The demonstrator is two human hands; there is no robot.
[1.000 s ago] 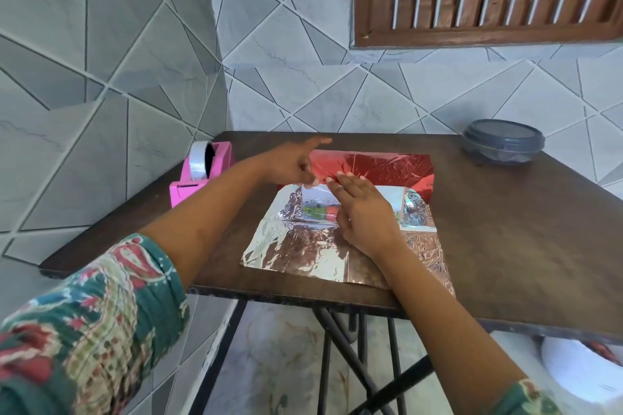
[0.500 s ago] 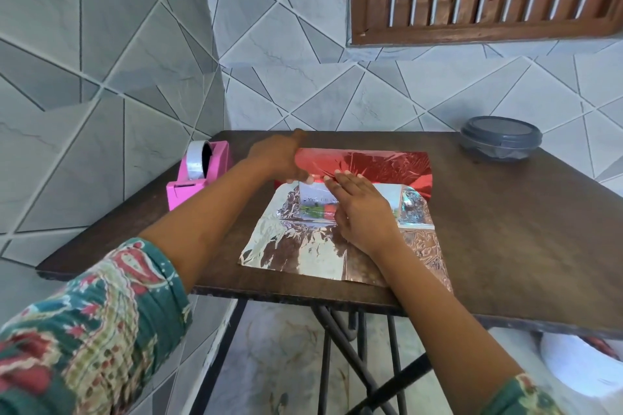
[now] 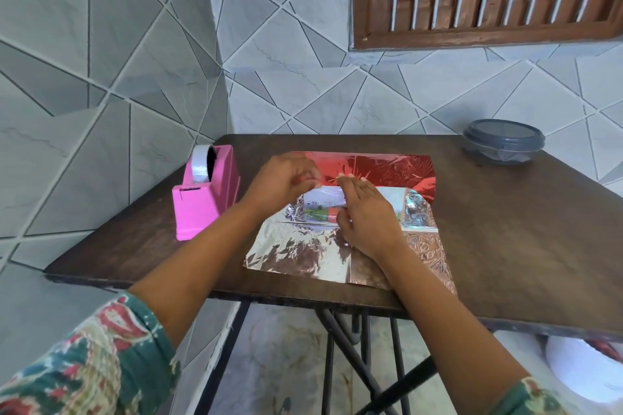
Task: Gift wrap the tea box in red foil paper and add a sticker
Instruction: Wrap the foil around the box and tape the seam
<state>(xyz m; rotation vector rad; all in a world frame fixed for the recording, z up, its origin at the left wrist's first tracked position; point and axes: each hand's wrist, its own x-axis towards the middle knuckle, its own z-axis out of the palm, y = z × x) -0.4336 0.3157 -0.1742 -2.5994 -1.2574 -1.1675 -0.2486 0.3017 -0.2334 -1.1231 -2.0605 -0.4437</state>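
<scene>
Slippage is looking like the main risk here. The tea box [image 3: 320, 204] is lying near the middle of the foil paper [image 3: 296, 253], on its silver underside, and the far part of the sheet is folding over toward the person with the red face up. The left hand [image 3: 286, 182] is pinching the near edge of this red flap [image 3: 387, 168] between thumb and curled fingers. The right hand [image 3: 367, 216] is lying flat on the box, fingers straight, fingertips touching the flap's edge.

Because the pinch is sitting at the flap's left end only, the pull is likely going on unevenly, so the right end may be lagging and the fold may be running crooked across the box. Foil this thin is also creasing readily (wrinkles are already showing on the near half), and a hard tug could be tearing it at the pinch.

The tape dispenser [image 3: 205, 199] is standing just beside the sheet on the tabletop [image 3: 522, 229]. Reaching for it means one hand letting go, and the flap could be springing back open. No sticker is showing anywhere.
</scene>
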